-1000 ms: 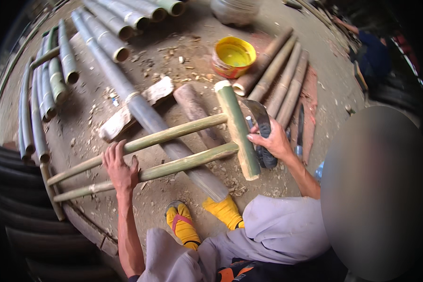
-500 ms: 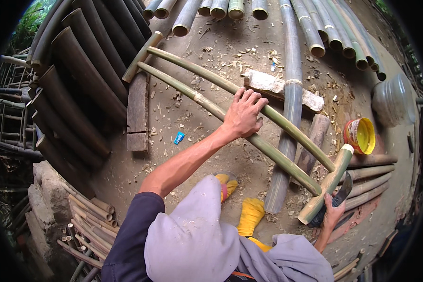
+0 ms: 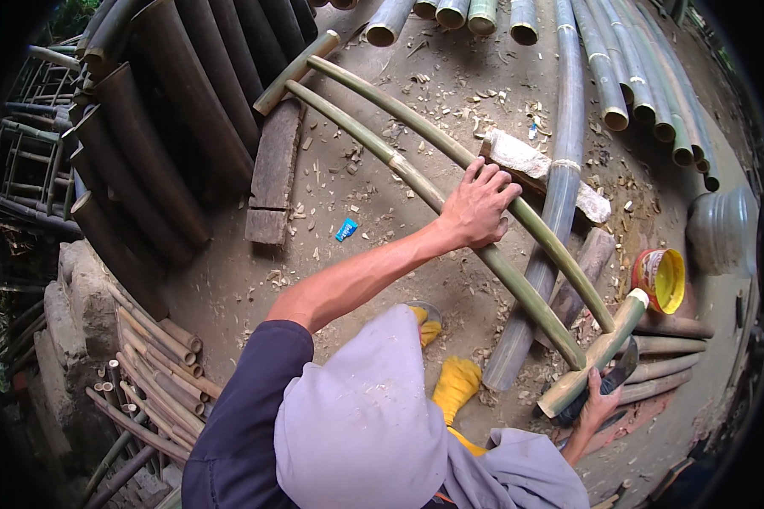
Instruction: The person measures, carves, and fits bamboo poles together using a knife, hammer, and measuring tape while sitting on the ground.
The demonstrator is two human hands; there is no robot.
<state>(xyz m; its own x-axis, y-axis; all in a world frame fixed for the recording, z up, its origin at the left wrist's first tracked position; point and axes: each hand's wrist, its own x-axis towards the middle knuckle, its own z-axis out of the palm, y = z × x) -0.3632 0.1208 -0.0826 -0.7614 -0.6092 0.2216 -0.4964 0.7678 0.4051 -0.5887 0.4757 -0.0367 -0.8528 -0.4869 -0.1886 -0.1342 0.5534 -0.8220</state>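
A green bamboo frame lies slantwise before me, its two long poles [image 3: 407, 170] joined by a short crosspiece [image 3: 297, 72] at the far left and a thicker crosspiece [image 3: 598, 355] at the near right. My left hand [image 3: 481, 206] is closed over the poles around their middle, fingers on the farther pole and palm on the nearer one. Beside the thicker crosspiece, my right hand [image 3: 601, 399] is wrapped round a dark tool with a blade-like end [image 3: 626, 360]. Part of that tool is hidden behind the hand and the crosspiece.
A wooden block [image 3: 276, 170] sits under the far crosspiece. A thick bamboo pole [image 3: 560, 204] and a whitish block [image 3: 526, 161] lie beneath the frame. A yellow-lined tub [image 3: 669, 282] and a clear plastic jug [image 3: 721, 233] stand right. Cut bamboo [image 3: 157, 348] lies left; shavings litter the ground.
The view has turned, so the far end of the frame and the ground things appear farther right. Both hands keep their hold.
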